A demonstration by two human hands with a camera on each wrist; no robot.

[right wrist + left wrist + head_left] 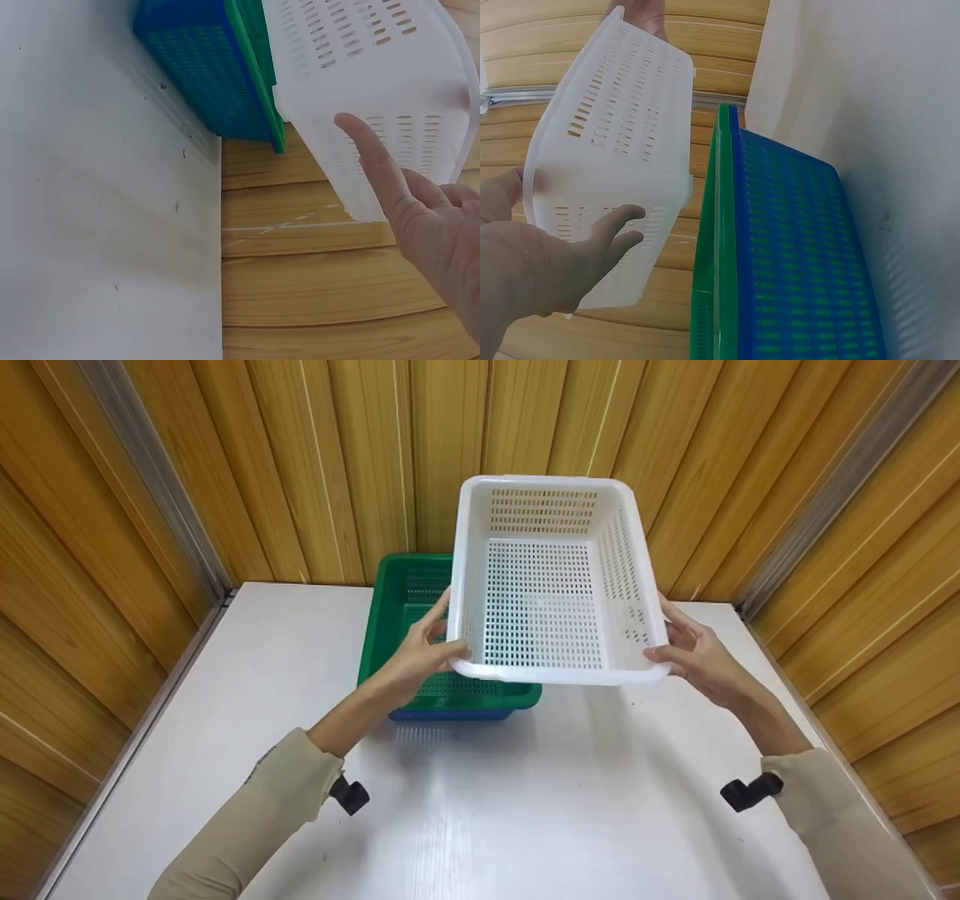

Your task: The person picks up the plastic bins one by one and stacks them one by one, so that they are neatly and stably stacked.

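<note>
1. A white perforated basket (555, 585) is held up in the air above the white table (525, 810), tilted so its open side faces the person and its far end rises toward the wooden wall (300, 457).
2. The left hand (424, 652) grips the near left corner of the white basket: the thumb lies over the rim and the fingers spread against the outer side wall, as the left wrist view shows.
3. The right hand (694, 652) holds the near right corner in the same way, thumb on the rim and fingers flat along the outside wall.
4. The two hands are well apart, one at each side of the basket, each clamped on its rim.
5. Below and to the left of the raised basket, a green basket (409, 607) sits nested inside a blue basket (450, 715); only a strip of blue shows under the green rim in the head view.
6. That nested pair stands on the far part of the table, close to the wall, and the white basket partly hides its right side.
7. The wrist views show the white basket apart from the green rim, with wood panelling visible between them.
8. Both forearms wear beige sleeves (262, 810), with a small black camera mount (350, 795) by each wrist.
</note>
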